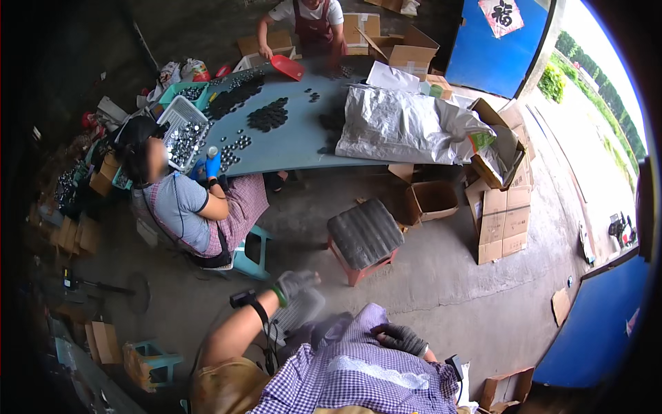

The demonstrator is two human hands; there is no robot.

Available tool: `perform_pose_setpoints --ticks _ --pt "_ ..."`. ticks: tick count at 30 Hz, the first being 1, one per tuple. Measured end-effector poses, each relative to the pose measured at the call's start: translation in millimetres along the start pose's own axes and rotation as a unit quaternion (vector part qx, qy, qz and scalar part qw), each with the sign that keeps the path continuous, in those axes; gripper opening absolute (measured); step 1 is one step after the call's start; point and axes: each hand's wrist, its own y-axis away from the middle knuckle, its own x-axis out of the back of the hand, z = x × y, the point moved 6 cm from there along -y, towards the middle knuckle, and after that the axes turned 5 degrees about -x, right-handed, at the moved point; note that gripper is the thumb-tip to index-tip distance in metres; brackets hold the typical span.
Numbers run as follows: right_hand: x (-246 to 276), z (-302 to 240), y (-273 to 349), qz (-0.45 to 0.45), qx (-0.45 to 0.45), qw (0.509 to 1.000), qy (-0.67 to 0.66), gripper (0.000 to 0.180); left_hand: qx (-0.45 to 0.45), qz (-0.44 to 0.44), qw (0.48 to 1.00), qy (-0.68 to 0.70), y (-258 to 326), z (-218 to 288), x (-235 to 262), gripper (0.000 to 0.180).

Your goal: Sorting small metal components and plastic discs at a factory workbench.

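Note:
My left hand [295,284], in a grey glove with a green cuff, is smeared by motion. It is over a light grey slatted plastic piece [303,309], and whether it grips this is unclear. Against the purple checked apron [324,372] on my lap is my right hand [403,339], also in a dark grey glove, its fingers curled in at the cloth. A low red stool with a dark ribbed top [365,233] stands ahead of my hands.
Beyond the stool is a long table [276,148] with dark round pieces and a silvery sack [407,127]. A seated co-worker [186,207] is at the left; another person [317,27] holds a red scoop [287,67]. Cardboard boxes [433,201] stand at the right.

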Motion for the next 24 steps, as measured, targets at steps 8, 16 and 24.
perform_pose_setpoints --ticks 8,16,24 --pt "74 -81 -64 -0.101 0.095 0.982 0.129 0.035 -0.218 -0.013 0.942 -0.256 8 44 -117 0.04" --pt "99 -106 -155 -0.15 0.155 0.968 0.126 0.029 -0.193 0.209 0.952 -0.112 -47 22 -69 0.034" --pt "111 -140 -301 -0.184 0.007 0.98 -0.075 0.03 -0.152 0.115 0.848 -0.495 -98 47 36 0.03"
